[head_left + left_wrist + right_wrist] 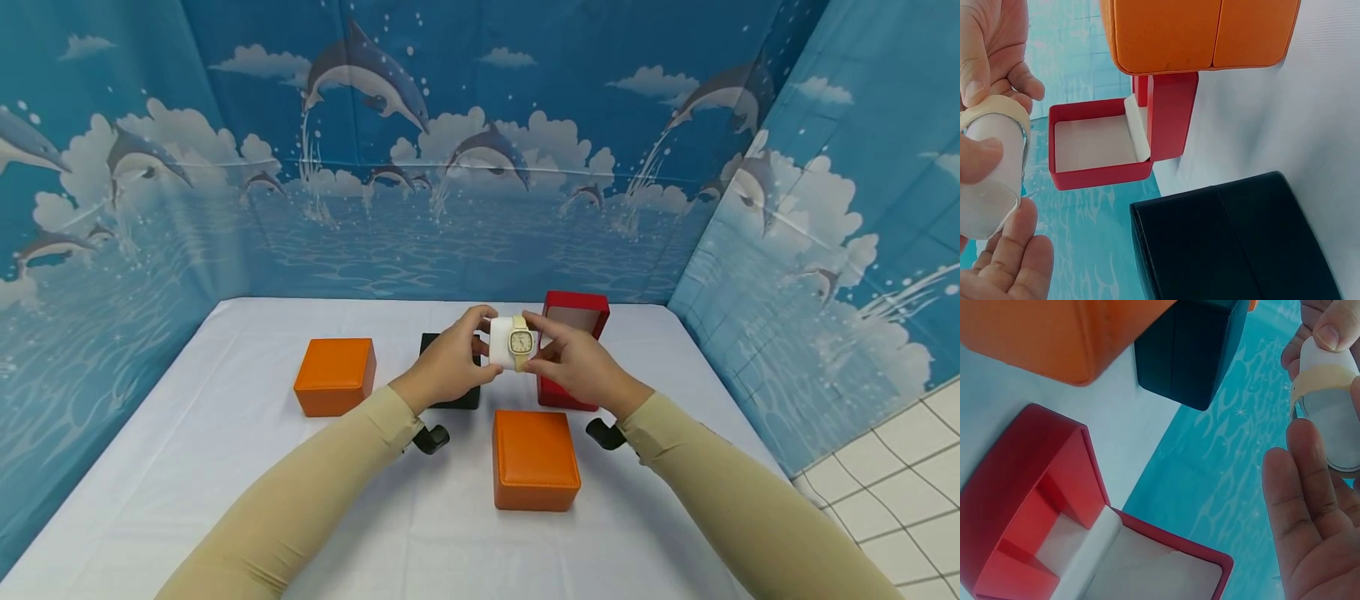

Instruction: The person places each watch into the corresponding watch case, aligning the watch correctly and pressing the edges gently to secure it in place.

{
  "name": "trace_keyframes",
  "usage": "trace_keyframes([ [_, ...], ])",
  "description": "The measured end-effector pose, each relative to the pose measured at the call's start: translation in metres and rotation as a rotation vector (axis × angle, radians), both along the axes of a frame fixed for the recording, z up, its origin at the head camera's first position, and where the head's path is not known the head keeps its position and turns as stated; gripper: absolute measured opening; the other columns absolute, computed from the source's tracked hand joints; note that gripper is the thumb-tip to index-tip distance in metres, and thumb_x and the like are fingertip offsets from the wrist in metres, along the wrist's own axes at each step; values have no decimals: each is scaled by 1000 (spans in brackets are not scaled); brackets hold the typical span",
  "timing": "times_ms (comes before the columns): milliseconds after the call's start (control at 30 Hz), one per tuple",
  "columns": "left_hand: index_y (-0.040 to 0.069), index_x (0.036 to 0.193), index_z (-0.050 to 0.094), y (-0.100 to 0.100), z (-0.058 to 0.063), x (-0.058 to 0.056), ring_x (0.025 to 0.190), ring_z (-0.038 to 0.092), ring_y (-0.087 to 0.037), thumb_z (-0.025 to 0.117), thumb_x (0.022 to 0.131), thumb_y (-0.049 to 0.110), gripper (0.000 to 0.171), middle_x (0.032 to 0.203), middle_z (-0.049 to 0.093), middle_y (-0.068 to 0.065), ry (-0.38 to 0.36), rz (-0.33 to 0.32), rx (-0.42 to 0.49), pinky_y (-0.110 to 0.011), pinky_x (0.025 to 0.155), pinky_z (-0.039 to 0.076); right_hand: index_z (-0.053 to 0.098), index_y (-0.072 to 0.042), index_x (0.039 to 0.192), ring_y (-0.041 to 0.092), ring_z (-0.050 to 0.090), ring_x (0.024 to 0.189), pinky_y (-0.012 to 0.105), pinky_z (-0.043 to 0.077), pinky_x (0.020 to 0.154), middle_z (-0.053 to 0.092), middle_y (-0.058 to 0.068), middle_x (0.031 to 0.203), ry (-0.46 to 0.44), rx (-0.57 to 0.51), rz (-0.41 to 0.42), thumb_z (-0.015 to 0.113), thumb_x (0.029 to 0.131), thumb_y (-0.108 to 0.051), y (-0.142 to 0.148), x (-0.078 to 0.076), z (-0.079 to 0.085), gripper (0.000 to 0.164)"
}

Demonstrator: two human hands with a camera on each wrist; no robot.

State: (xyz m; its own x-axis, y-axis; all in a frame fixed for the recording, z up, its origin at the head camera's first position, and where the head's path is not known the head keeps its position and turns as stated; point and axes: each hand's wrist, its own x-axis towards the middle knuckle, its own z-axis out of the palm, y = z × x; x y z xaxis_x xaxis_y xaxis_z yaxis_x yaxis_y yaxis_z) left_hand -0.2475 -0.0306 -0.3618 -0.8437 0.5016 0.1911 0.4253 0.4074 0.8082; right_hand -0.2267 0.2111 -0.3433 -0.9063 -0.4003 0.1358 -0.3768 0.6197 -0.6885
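Observation:
A wristwatch (521, 341) with a cream strap is wrapped round a white watch pillow (499, 343), held up above the table with its dial toward the head camera. My left hand (447, 361) grips the left end of the pillow between thumb and fingers. On the other side, my right hand (581, 364) holds the watch and pillow at the strap, thumb below and fingers above. In the right wrist view the strap (1322, 380) circles the pillow. Behind my right hand stands a red box (573, 310) with its lid up and its inside showing.
A closed orange box (536, 458) sits in front of the hands, and another orange box (335, 375) stands at the left. Partly behind my left hand is a black box (459, 397). All stand on a white-covered table (187, 467); a dolphin-print curtain (450, 233) hangs behind.

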Motion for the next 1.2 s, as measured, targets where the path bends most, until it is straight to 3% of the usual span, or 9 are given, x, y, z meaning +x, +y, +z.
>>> trace_keyframes([
  [800,14,156,33,3,-1,0,104,70,-14,80,94,11,78,139,57,-8,12,-5,4,-30,87,63,36,-16,165,24,75,101,43,63,94,65,16,141,-2,14,-23,79,95,-12,0,-2,-4,83],
  [1200,16,156,34,4,-2,0,105,70,-13,80,94,12,78,140,57,-6,9,-6,0,-30,87,63,37,-15,165,21,74,98,43,64,92,66,15,140,6,15,-20,81,94,-14,-1,0,-3,84],
])
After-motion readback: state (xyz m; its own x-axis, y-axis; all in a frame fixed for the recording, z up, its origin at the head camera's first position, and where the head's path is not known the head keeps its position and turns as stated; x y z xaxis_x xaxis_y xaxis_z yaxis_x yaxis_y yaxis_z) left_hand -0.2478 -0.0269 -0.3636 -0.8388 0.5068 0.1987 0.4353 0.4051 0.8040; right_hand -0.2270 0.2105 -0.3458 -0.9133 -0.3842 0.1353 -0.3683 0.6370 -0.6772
